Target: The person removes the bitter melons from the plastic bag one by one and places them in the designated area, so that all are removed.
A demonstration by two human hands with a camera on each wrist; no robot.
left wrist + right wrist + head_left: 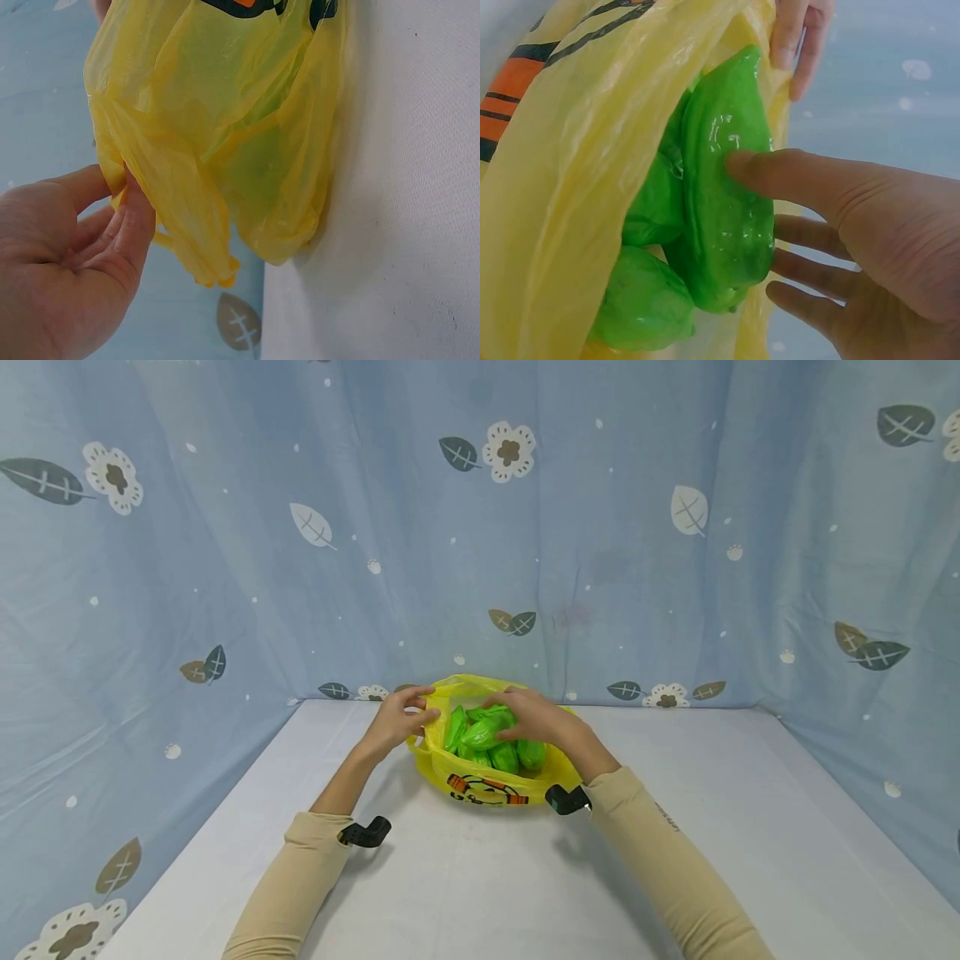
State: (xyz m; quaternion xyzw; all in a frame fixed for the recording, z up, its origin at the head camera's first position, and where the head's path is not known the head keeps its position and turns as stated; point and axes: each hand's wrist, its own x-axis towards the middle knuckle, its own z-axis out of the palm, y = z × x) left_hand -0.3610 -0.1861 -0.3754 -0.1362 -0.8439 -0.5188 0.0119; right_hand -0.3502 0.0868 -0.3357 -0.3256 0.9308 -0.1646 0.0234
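A yellow plastic bag (450, 768) with a cartoon print stands with its mouth open on the white table. Several glossy green, lumpy things (649, 300) lie inside it; their exact kind is unclear. My left hand (397, 722) pinches the bag's left rim between thumb and fingers, also seen from behind in the left wrist view. Inside the mouth, my right hand (536, 718) holds one long, pointed green thing (727, 187), its thumb on the near face and its fingers at the far edge. That piece lies against the other green ones.
The white tablecloth (465, 885) spreads around the bag. A blue curtain (570, 527) with leaf and flower prints hangs behind and at both sides, close behind the bag. Black wrist-camera mounts (365, 832) stick out from both sleeves.
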